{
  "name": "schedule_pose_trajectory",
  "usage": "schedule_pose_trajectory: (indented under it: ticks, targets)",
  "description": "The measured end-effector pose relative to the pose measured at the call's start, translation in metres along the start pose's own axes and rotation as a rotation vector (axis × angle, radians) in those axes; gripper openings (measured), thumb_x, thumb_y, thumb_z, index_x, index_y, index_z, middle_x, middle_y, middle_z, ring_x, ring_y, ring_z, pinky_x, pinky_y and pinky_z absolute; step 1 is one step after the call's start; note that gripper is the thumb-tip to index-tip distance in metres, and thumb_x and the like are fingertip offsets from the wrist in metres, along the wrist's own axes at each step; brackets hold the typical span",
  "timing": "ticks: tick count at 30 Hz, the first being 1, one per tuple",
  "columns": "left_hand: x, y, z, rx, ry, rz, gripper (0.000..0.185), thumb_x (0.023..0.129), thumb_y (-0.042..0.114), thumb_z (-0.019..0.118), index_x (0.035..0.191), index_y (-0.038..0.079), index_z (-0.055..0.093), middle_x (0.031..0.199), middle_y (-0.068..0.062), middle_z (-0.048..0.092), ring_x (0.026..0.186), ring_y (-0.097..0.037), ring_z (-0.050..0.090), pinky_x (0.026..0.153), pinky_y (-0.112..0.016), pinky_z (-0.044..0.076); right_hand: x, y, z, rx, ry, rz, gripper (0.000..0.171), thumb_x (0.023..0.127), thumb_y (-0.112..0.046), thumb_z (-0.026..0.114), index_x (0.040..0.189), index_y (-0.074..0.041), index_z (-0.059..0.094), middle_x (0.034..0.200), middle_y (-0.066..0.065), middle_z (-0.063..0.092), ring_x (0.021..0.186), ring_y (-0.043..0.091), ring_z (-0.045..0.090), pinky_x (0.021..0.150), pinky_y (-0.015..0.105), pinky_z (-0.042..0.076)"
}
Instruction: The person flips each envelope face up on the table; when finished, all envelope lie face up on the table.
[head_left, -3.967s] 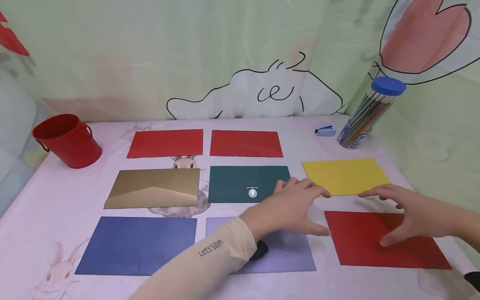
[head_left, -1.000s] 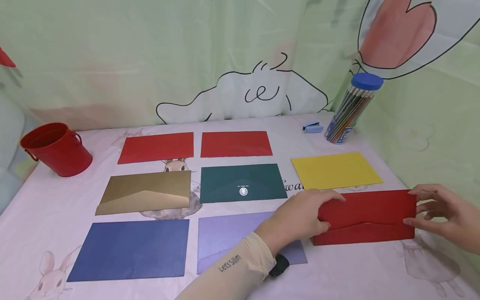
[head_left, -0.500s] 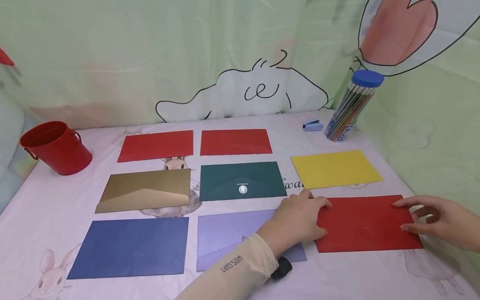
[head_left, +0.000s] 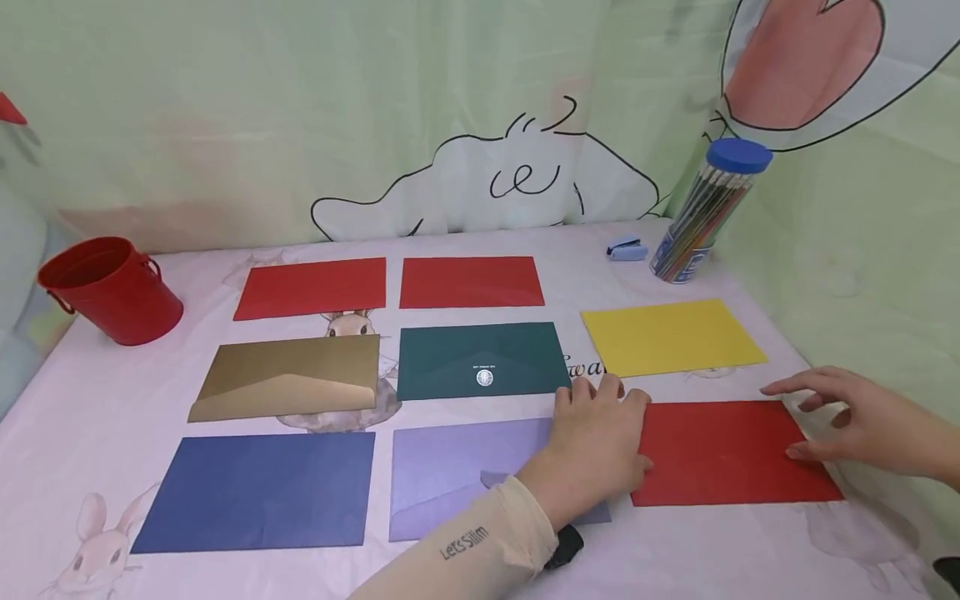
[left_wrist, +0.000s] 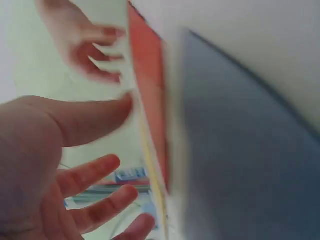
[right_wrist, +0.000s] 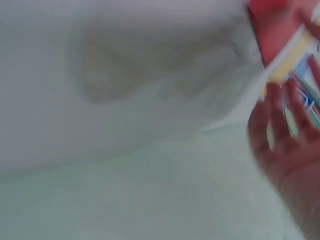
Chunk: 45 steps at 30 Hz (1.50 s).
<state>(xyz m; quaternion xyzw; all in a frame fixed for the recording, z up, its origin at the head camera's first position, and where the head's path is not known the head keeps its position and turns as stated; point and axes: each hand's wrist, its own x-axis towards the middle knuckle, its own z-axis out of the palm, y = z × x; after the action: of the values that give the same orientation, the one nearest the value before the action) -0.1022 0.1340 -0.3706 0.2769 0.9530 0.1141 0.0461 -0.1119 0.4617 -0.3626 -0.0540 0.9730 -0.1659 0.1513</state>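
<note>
Red envelope (head_left: 731, 454) lies flat on the table (head_left: 135, 392), front right, below the yellow envelope (head_left: 671, 337); your left hand (head_left: 596, 450) rests at its left edge, fingers relaxed, gripping nothing; your right hand (head_left: 855, 421) hovers at its right edge, fingers spread, released; purple envelope (head_left: 450, 467) just left.

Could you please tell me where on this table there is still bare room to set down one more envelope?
Bare cloth shows between the red bucket and the gold envelope, along the back edge behind the two far red envelopes, and along the front edge of the table. It is crowded around the near red envelope, flanked by the left hand and right hand.
</note>
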Motion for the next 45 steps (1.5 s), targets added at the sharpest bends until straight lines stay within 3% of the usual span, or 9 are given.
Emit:
schedule_pose_trajectory:
  ticks: [6, 10, 14, 18, 22, 28, 36, 45]
  targets:
    - [0.01, -0.016, -0.029, -0.121, -0.094, 0.026, 0.065, 0.084, 0.061, 0.071, 0.141, 0.035, 0.054, 0.131, 0.009, 0.052, 0.111, -0.016, 0.05, 0.09, -0.033, 0.04, 0.026, -0.014, -0.022, 0.055, 0.007, -0.047, 0.095, 0.074, -0.027, 0.091, 0.146, 0.004, 0.039, 0.139, 0.034, 0.037, 0.113, 0.054, 0.05, 0.082, 0.056, 0.056]
    - [0.035, -0.035, -0.039, -0.23, -0.097, 0.027, 0.063, 0.088, 0.054, 0.072, 0.144, 0.034, 0.052, 0.138, 0.007, 0.051, 0.117, -0.017, 0.048, 0.094, -0.033, 0.041, 0.044, -0.016, -0.035, 0.047, -0.018, -0.057, 0.101, 0.073, -0.027, 0.091, 0.151, 0.001, 0.033, 0.145, 0.036, 0.026, 0.119, 0.057, 0.042, 0.089, 0.067, 0.048]
    - [0.064, -0.038, -0.036, -0.293, -0.078, 0.058, 0.063, 0.089, 0.052, 0.071, 0.146, 0.037, 0.05, 0.141, 0.01, 0.049, 0.123, -0.014, 0.045, 0.098, -0.032, 0.04, 0.056, -0.005, -0.041, 0.027, -0.054, -0.048, 0.104, 0.073, -0.027, 0.091, 0.152, 0.002, 0.03, 0.148, 0.036, 0.023, 0.122, 0.059, 0.036, 0.092, 0.073, 0.04]
    - [0.089, -0.03, -0.032, -0.247, -0.094, 0.056, 0.071, 0.085, 0.058, 0.072, 0.148, 0.044, 0.044, 0.146, 0.015, 0.044, 0.127, -0.01, 0.039, 0.101, -0.032, 0.036, 0.066, 0.008, -0.042, -0.015, -0.081, -0.048, 0.106, 0.07, -0.027, 0.092, 0.152, 0.003, 0.031, 0.148, 0.036, 0.025, 0.123, 0.061, 0.031, 0.091, 0.076, 0.038]
    - [0.106, -0.027, -0.026, -0.137, -0.136, 0.038, 0.08, 0.081, 0.063, 0.074, 0.151, 0.045, 0.038, 0.148, 0.017, 0.04, 0.128, -0.008, 0.035, 0.104, -0.032, 0.032, 0.078, 0.016, -0.04, -0.067, -0.107, -0.029, 0.113, 0.065, -0.035, 0.093, 0.152, 0.004, 0.032, 0.146, 0.038, 0.028, 0.124, 0.061, 0.025, 0.09, 0.076, 0.039]
    - [0.109, -0.034, -0.013, -0.024, -0.242, 0.026, 0.088, 0.079, 0.065, 0.074, 0.155, 0.043, 0.034, 0.15, 0.016, 0.04, 0.132, -0.008, 0.035, 0.105, -0.034, 0.027, 0.089, 0.016, -0.036, -0.114, -0.153, -0.026, 0.108, 0.063, -0.04, 0.091, 0.148, 0.004, 0.041, 0.144, 0.039, 0.035, 0.125, 0.061, 0.026, 0.091, 0.074, 0.04]
    - [0.107, -0.04, -0.01, 0.008, -0.208, 0.061, 0.082, 0.083, 0.062, 0.072, 0.154, 0.044, 0.035, 0.142, 0.017, 0.051, 0.122, -0.005, 0.043, 0.102, -0.032, 0.026, 0.092, 0.012, -0.035, -0.146, -0.139, -0.058, 0.104, 0.067, -0.039, 0.09, 0.147, 0.007, 0.041, 0.144, 0.037, 0.041, 0.126, 0.058, 0.03, 0.095, 0.075, 0.035]
    - [0.114, -0.053, -0.011, 0.117, -0.229, 0.187, 0.067, 0.093, 0.056, 0.062, 0.153, 0.044, 0.037, 0.131, 0.016, 0.059, 0.103, -0.004, 0.056, 0.099, -0.031, 0.04, 0.098, 0.006, -0.026, -0.075, -0.171, -0.105, 0.107, 0.079, -0.032, 0.084, 0.159, -0.005, 0.019, 0.153, 0.033, 0.029, 0.133, 0.059, 0.024, 0.095, 0.076, 0.035]
